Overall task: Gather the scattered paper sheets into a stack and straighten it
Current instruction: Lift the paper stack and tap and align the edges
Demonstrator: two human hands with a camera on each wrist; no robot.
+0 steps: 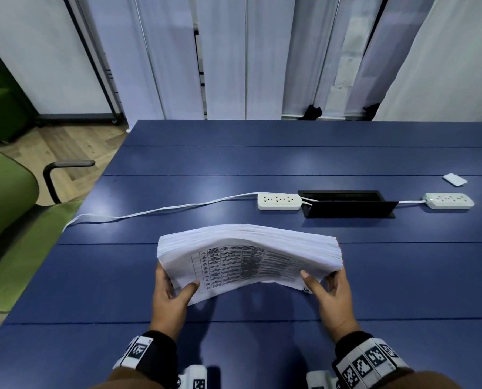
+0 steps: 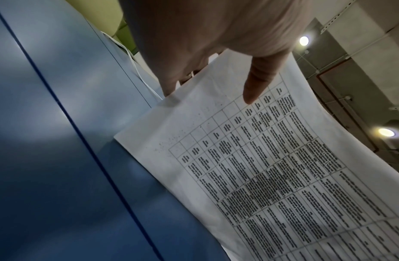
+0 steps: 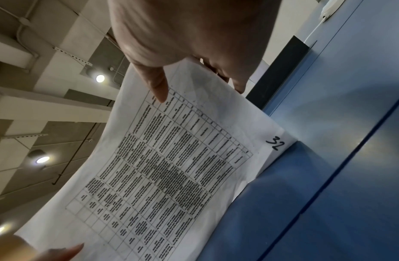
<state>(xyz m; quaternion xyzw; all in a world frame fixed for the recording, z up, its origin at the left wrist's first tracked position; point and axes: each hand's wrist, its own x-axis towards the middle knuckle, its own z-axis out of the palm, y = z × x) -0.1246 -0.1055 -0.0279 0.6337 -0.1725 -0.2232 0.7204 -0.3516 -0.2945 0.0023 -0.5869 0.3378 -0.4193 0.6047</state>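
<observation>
— Two hands hold one thick stack (image 1: 248, 249) of paper. Where is it?

— It is over the blue table (image 1: 93, 276), nearer the person than the black slot (image 1: 346, 203). It stands on its long edge and bends up in the middle.

— How does the left hand (image 1: 169, 293) hold it?

— The thumb lies on the printed front. The fingers curl round the end, behind the paper. The right hand (image 1: 332, 296) grips the other end the same way.

— What else is near the slot?

— A white power strip (image 1: 279, 201) touches its left end. Its cord (image 1: 150, 211) runs off the table's left side, beside a green chair (image 1: 7, 209). Another strip (image 1: 448, 200) lies to the right of the slot. A small white card (image 1: 454, 179) lies past that one.

— Is anything in the way?

— The stack hides the fingers behind it. Its near corner has "32" (image 3: 275, 143) written on it.
</observation>
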